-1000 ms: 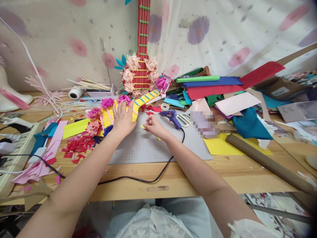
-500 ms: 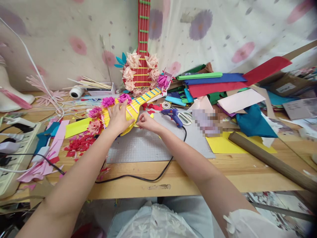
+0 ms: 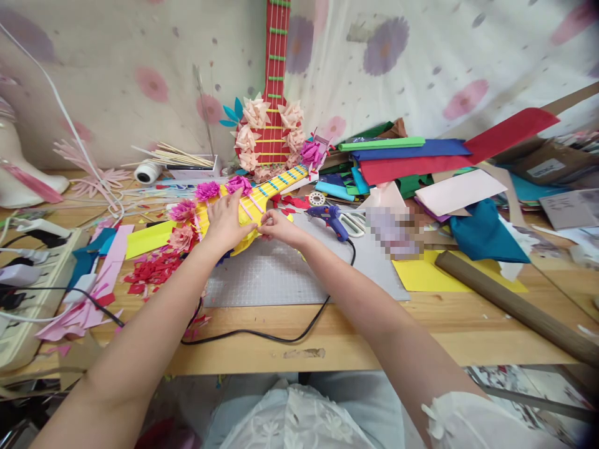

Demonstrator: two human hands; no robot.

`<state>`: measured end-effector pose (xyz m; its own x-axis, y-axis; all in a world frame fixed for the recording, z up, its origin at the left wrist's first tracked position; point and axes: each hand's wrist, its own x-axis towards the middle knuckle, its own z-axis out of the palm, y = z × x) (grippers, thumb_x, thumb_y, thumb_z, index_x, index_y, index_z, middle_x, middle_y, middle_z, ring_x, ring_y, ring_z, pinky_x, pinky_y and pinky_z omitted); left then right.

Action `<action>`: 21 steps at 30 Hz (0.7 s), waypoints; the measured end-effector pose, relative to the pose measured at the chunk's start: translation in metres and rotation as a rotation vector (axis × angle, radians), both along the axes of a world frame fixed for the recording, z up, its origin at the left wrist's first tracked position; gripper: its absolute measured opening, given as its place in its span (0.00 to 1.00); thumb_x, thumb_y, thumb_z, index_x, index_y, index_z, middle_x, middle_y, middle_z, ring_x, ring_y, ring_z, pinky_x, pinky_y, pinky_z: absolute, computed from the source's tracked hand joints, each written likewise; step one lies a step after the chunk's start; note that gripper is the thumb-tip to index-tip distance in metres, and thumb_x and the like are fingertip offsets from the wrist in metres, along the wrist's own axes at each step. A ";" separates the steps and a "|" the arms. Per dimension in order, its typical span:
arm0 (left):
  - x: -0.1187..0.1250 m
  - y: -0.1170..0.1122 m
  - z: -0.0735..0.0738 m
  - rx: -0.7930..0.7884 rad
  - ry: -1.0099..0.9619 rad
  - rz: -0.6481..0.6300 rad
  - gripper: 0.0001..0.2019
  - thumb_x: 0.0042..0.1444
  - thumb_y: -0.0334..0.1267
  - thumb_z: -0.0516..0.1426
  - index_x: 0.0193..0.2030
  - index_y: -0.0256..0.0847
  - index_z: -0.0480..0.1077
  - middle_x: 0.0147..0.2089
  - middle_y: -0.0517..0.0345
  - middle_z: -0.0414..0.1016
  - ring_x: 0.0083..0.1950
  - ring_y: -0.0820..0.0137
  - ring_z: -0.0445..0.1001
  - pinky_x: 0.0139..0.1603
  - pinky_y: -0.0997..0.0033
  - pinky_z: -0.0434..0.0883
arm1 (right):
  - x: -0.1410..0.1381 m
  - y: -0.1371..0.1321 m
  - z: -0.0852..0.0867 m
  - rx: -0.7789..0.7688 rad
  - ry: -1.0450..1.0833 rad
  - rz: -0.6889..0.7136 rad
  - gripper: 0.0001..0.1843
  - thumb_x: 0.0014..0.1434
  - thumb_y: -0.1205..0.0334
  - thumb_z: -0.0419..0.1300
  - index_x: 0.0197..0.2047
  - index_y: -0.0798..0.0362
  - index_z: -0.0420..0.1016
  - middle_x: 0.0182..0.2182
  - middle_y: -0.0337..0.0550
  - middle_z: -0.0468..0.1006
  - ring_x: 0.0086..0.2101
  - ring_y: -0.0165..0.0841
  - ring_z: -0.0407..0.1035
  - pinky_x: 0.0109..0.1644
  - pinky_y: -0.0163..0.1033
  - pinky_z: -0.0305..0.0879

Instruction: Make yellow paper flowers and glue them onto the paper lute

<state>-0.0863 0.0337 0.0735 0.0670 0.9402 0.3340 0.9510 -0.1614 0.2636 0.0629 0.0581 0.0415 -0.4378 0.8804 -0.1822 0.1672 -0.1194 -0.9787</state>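
A yellow toy guitar [image 3: 262, 198] with blue frets, pink strips and paper flowers lies at a slant on the grey cutting mat [image 3: 281, 280]. My left hand [image 3: 228, 221] rests on its body with the fingers spread and the thumb toward the lower edge. Close by, my right hand [image 3: 278, 226] is closed in a pinch at the guitar's lower right edge, near the left thumb. What its fingertips hold is hidden. Magenta flowers [image 3: 238, 185] and a pink flower [image 3: 181, 238] sit along the guitar's upper and left rim.
A blue glue gun [image 3: 330, 219] lies right of my hands, its black cord [image 3: 281, 340] looping across the front. White-handled scissors [image 3: 353, 223] are beside it. A red paper guitar [image 3: 276, 81] stands behind. Red scraps [image 3: 152, 271] and a power strip [image 3: 42, 299] are left, felt sheets [image 3: 412, 149] right.
My right hand's fingertips have moved slightly up and closer to the guitar's edge and left thumb. The left hand stays on the guitar. The whole view has shifted a little.
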 end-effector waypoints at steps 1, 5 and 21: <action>0.000 0.000 0.000 -0.002 -0.001 0.001 0.39 0.44 0.44 0.62 0.63 0.42 0.52 0.58 0.42 0.62 0.61 0.50 0.58 0.60 0.48 0.55 | 0.001 -0.001 0.002 -0.020 0.012 -0.004 0.12 0.54 0.72 0.55 0.32 0.50 0.54 0.18 0.30 0.69 0.21 0.25 0.66 0.25 0.29 0.61; 0.000 -0.001 0.000 -0.024 -0.006 0.008 0.39 0.44 0.44 0.62 0.63 0.41 0.52 0.58 0.42 0.61 0.61 0.50 0.58 0.60 0.47 0.54 | 0.002 -0.006 0.011 -0.079 0.041 -0.020 0.11 0.55 0.73 0.55 0.33 0.51 0.54 0.18 0.30 0.70 0.20 0.23 0.66 0.25 0.27 0.60; 0.002 -0.004 0.005 -0.058 -0.014 0.021 0.37 0.47 0.44 0.59 0.63 0.40 0.52 0.59 0.41 0.61 0.62 0.51 0.58 0.61 0.49 0.54 | 0.008 -0.014 -0.016 0.453 -0.070 -0.092 0.14 0.49 0.70 0.55 0.37 0.49 0.54 0.31 0.35 0.74 0.31 0.27 0.70 0.38 0.37 0.66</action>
